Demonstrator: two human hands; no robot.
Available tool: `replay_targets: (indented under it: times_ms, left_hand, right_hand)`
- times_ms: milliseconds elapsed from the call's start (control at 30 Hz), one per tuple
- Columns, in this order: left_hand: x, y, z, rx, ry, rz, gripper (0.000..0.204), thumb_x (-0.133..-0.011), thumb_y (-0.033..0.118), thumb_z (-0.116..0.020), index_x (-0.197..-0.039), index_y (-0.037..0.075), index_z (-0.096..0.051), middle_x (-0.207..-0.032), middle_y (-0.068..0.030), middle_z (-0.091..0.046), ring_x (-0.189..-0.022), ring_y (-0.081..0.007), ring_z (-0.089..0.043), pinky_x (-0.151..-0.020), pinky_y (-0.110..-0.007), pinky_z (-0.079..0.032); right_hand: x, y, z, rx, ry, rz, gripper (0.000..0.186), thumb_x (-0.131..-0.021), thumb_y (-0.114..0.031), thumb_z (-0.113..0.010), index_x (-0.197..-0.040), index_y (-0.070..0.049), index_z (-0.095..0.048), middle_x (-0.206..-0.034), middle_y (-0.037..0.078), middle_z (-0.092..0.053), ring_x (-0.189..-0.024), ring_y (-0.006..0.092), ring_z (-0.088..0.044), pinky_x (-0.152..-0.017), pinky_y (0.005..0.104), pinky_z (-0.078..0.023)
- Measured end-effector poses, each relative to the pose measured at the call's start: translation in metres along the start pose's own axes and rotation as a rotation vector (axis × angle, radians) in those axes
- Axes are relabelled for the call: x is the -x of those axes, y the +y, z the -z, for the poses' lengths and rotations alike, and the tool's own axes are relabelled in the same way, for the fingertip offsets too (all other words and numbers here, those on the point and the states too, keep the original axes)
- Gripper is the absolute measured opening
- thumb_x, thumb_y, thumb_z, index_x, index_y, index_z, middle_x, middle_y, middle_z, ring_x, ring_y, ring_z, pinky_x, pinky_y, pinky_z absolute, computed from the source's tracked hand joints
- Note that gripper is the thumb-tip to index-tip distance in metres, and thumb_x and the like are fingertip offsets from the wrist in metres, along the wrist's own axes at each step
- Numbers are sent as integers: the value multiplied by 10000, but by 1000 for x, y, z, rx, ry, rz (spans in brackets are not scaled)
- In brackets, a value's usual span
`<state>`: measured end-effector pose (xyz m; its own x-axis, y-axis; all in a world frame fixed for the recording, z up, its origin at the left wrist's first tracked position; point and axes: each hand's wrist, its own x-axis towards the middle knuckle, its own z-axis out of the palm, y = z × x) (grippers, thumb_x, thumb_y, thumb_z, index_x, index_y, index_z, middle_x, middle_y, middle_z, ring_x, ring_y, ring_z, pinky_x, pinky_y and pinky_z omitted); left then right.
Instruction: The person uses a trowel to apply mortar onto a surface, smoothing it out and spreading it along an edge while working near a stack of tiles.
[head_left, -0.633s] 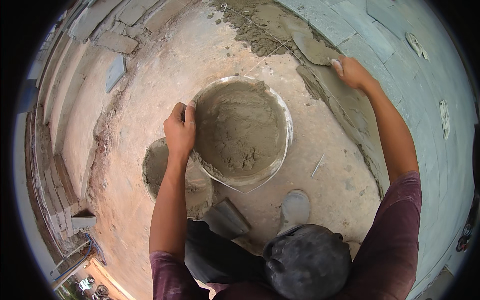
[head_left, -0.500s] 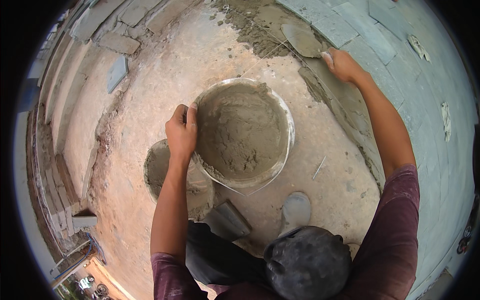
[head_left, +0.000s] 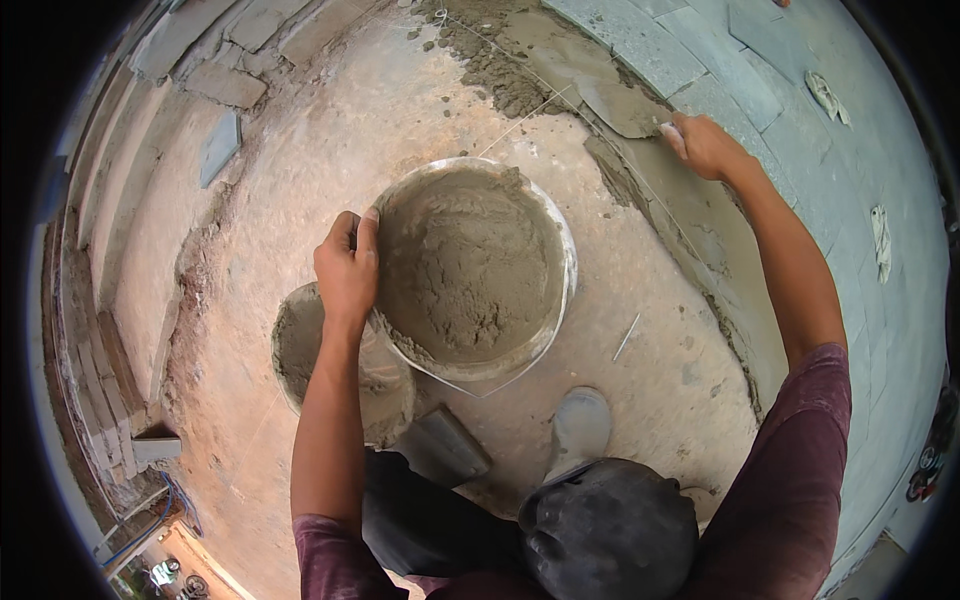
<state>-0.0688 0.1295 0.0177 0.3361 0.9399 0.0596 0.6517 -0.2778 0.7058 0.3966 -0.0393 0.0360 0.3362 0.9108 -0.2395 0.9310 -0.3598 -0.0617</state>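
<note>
My left hand [head_left: 350,270] is closed on the left rim of a round bucket [head_left: 564,250] with a wire handle, holding grey-brown mortar [head_left: 470,280]. Upper right, my right hand [head_left: 705,148] is closed on the handle of a trowel [head_left: 620,105], whose mortar-coated blade rests in the strip of wet mortar [head_left: 715,240] along the grey paving. A thin string [head_left: 530,71] runs over that mortar. A second, mortar-smeared bucket [head_left: 295,340] sits partly behind my left forearm.
Grey slabs [head_left: 760,85] pave the right side, with crumpled pale cloths [head_left: 828,98] on them. Broken concrete steps [head_left: 130,200] and a loose grey tile [head_left: 220,150] are at left. A dark slab [head_left: 440,445] lies near my boot [head_left: 580,425]; a thin rod [head_left: 627,336] lies nearby.
Compared with half a second ago, my right hand and trowel are slightly right and lower. The bucket and my left hand appear slightly left, along with much of the surroundings.
</note>
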Motion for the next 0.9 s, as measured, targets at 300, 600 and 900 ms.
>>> replay_targets:
  times_ms: [300,600,900]
  left_hand:
    - [-2,-6,1,-6,-3,-20,420,-1026,280,-599,-745,10,-443,-650,-30,-349,-655,-101,-331,-567,-319,-330]
    - [-1,-11,-1,18,9,-39,419,-1010,292,-609,-758,-22,-495,-609,-118,-421,-615,-149,-362,-567,-356,-377]
    - [0,-1,-2,-6,22,-36,438,-999,328,-617,-763,-27,-516,-609,-141,-445,-610,-175,-373,-580,-376,-392]
  right_hand:
    - [-51,-44,-17,-102,206,-139,441,-1063,-324,-392,-1079,58,-612,-1048,307,-678,-1016,470,-642,-903,536,-511]
    - [-51,-17,-11,-193,-36,-177,487,-1058,-299,-394,-925,91,-652,-945,343,-674,-832,426,-702,-860,509,-534]
    - [45,21,22,-55,36,-64,472,-1048,-330,-436,-959,85,-643,-911,336,-662,-866,491,-651,-839,534,-503]
